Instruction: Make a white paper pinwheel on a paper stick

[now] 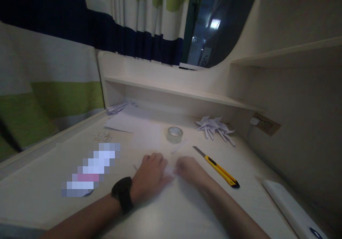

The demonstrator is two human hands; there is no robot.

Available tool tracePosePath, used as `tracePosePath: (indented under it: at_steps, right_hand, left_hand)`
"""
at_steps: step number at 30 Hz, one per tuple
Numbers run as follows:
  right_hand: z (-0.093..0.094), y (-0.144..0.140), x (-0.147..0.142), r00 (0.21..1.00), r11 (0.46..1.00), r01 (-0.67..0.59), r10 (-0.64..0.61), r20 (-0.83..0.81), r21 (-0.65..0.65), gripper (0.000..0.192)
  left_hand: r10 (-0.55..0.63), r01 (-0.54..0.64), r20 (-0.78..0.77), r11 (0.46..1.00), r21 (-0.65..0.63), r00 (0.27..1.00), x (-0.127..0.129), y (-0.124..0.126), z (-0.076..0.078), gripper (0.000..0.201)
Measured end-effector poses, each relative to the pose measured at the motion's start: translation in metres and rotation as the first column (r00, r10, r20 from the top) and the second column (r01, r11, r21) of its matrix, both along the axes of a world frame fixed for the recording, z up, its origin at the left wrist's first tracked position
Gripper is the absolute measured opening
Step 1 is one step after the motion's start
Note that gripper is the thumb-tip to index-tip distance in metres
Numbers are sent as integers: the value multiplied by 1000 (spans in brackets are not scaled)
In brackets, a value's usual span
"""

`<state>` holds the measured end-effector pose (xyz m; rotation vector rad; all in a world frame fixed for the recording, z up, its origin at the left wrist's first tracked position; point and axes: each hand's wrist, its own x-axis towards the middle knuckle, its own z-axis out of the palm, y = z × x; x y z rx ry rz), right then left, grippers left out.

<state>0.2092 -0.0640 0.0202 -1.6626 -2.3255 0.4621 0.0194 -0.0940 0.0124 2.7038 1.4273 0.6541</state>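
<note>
I see a white paper piece (pixel 169 170) on the table (pixel 149 214), between the 2 hands. Left hand (pixel 151 171): fingers bent, thumb apart; right hand (pixel 190 169): curled, blurred. Can't tell if either grips. Under the shelf (pixel 173 90), left corner holds paper sticks (pixel 120 107); pinwheels (pixel 211 123) near right end. Yellow cutter (pixel 217 167) right of right hand.

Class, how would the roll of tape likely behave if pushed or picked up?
The roll of tape lies on its flat side, so a push would probably slide it rather than roll it. Its thick ring suggests it should stay fairly stiff when picked up.
</note>
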Motion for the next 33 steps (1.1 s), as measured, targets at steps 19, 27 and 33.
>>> tracePosePath:
  at_steps: [19, 27, 33]
  right_hand:
    - [20, 28, 79, 864, 919, -214, 19, -503, -331, 9]
    - [7, 39, 92, 861, 913, -198, -13, -509, -357, 17]
    - [9, 40, 100, 866, 896, -213, -11, -500, -389, 20]
  left_hand:
    - [-223, 349, 312, 826, -442, 924, -47, 79, 10, 34]
    - [-201, 387, 377, 761, -521, 904, -49, 74, 10, 42]
    - [-166, 411, 427, 702, -582, 889, -52, 70, 19, 45]
